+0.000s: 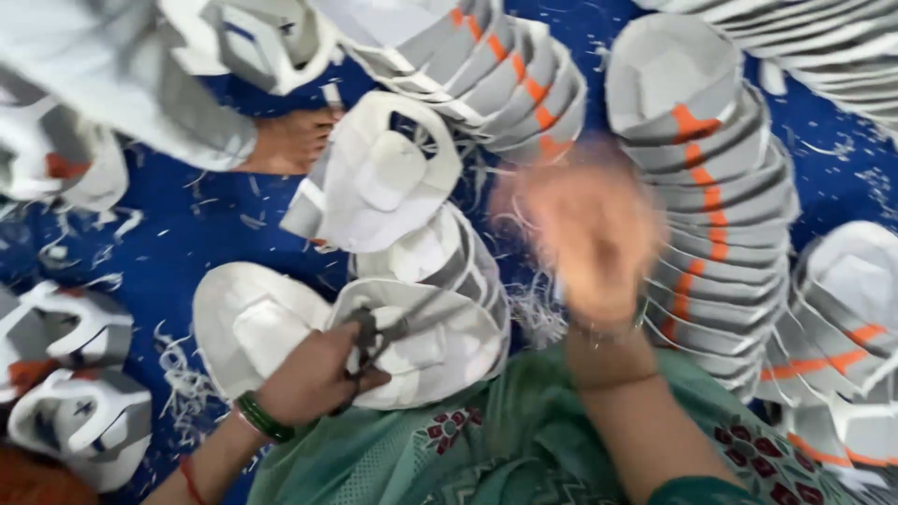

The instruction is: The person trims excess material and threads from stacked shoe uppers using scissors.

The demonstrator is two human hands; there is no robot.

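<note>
Left hand [313, 379]: closed round the handles of small grey scissors [374, 332], blades lying on a white shoe-upper piece [421, 341] in the lap, just beside a second white piece [248, 323]. Right hand [589, 229]: raised, blurred, apparently empty; whether open or closed I cannot tell. Around: nested grey-and-orange stacks [716, 224], blue floor cloth [201, 224] strewn with trimmings. Advice: pin the piece flat with the free hand and snip short, close to the edge.
</note>
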